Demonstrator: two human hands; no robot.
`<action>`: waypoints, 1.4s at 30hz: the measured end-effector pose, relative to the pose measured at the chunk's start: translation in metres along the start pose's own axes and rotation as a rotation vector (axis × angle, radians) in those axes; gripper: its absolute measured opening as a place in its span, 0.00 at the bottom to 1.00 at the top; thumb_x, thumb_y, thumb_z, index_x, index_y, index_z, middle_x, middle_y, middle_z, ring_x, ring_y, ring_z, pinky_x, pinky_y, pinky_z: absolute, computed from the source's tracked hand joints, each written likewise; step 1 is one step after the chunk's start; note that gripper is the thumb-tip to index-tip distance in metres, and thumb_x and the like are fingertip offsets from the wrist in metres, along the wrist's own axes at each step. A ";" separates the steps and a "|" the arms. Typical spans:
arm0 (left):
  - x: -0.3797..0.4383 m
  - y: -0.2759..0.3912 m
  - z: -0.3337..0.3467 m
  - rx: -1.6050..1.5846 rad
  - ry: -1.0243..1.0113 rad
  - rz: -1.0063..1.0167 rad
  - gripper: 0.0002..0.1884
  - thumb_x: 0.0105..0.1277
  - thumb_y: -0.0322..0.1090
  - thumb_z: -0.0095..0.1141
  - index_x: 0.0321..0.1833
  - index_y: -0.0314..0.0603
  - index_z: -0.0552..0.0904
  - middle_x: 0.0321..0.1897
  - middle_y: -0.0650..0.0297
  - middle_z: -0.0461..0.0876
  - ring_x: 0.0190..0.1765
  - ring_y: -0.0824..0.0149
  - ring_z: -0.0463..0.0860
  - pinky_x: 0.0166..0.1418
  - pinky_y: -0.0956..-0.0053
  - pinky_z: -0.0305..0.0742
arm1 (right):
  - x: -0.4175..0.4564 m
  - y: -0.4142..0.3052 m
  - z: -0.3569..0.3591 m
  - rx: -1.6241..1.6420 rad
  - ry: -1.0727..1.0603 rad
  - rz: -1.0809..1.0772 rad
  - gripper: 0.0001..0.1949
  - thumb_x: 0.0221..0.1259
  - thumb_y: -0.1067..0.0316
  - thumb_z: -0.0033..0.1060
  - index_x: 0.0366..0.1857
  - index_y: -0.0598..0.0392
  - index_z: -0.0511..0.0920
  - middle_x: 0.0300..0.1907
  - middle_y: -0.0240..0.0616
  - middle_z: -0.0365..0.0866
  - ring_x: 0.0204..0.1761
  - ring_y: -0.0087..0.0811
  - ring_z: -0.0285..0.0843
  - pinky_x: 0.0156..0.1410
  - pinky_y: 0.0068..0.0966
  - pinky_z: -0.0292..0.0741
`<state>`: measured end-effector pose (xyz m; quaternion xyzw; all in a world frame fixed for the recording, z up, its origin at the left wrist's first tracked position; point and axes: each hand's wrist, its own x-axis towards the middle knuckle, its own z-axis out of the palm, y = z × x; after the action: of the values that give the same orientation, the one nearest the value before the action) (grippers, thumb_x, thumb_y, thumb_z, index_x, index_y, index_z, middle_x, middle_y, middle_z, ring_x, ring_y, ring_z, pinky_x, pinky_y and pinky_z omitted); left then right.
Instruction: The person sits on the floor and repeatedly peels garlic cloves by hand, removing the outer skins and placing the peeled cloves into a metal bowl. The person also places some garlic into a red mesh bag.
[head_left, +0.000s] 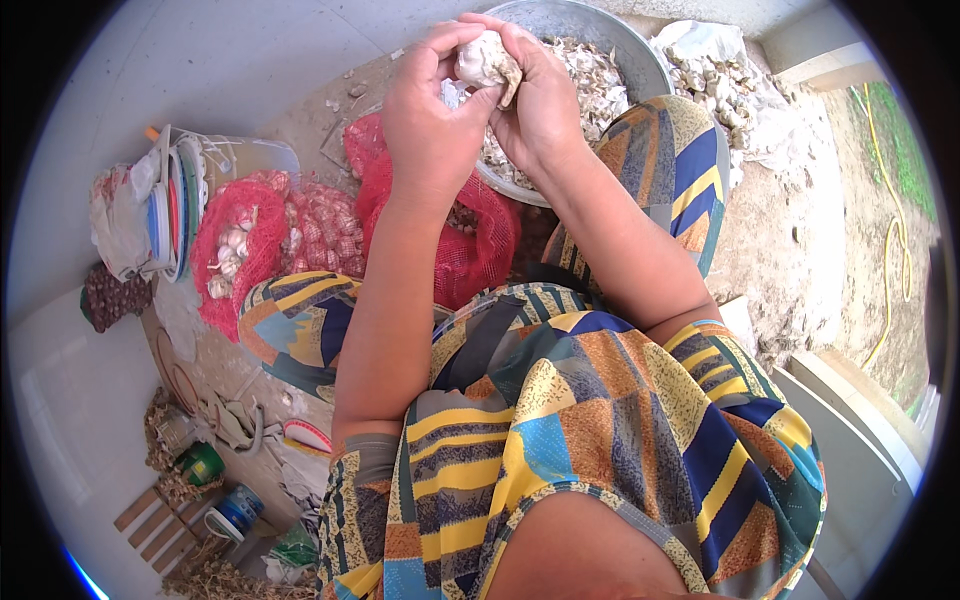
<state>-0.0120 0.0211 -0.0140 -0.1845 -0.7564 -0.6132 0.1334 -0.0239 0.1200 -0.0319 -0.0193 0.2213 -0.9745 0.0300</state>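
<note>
A whitish garlic bulb (480, 60) with a short brownish stem is held between both hands, above the left part of a large round metal basin (630, 45). My left hand (435, 112) grips the bulb from the left, its thumb near the stem. My right hand (544, 97) wraps it from the right, fingertips over the top. Dry garlic skins (589, 82) lie in the basin. Beside my left forearm, a red mesh sack (472, 255) gapes with some contents showing. Farther left, another red mesh sack (202, 255) stands open with garlic bulbs (232, 247) inside.
A heap of garlic bulbs or cloves (720, 97) lies on white plastic right of the basin. Stacked buckets and lids (176, 202) stand by the left wall. Lower left are a wooden pallet (157, 529), a blue tub (236, 514) and dried plants. A yellow hose (892, 225) lies at right.
</note>
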 end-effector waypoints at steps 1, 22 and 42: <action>-0.001 0.000 -0.001 0.060 -0.010 0.025 0.26 0.57 0.09 0.59 0.60 0.32 0.75 0.62 0.55 0.76 0.66 0.63 0.76 0.72 0.69 0.71 | 0.007 0.001 -0.009 -0.019 0.023 -0.002 0.19 0.80 0.60 0.35 0.56 0.64 0.73 0.50 0.47 0.80 0.51 0.37 0.80 0.59 0.33 0.80; -0.002 -0.004 0.000 -0.081 -0.004 0.093 0.24 0.54 0.09 0.61 0.54 0.38 0.80 0.58 0.59 0.78 0.59 0.66 0.79 0.63 0.72 0.78 | 0.020 -0.002 -0.035 0.284 -0.055 0.112 0.16 0.82 0.61 0.27 0.46 0.59 0.71 0.47 0.46 0.78 0.49 0.39 0.80 0.59 0.39 0.82; -0.002 -0.004 0.002 -0.187 0.119 0.098 0.16 0.55 0.13 0.62 0.44 0.38 0.78 0.57 0.58 0.75 0.64 0.59 0.77 0.70 0.67 0.73 | 0.002 0.000 0.004 0.049 -0.010 -0.078 0.15 0.79 0.62 0.43 0.53 0.62 0.75 0.47 0.43 0.81 0.48 0.33 0.81 0.55 0.27 0.81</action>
<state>-0.0118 0.0218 -0.0185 -0.1961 -0.6765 -0.6838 0.1902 -0.0260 0.1181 -0.0284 -0.0322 0.1965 -0.9800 -0.0064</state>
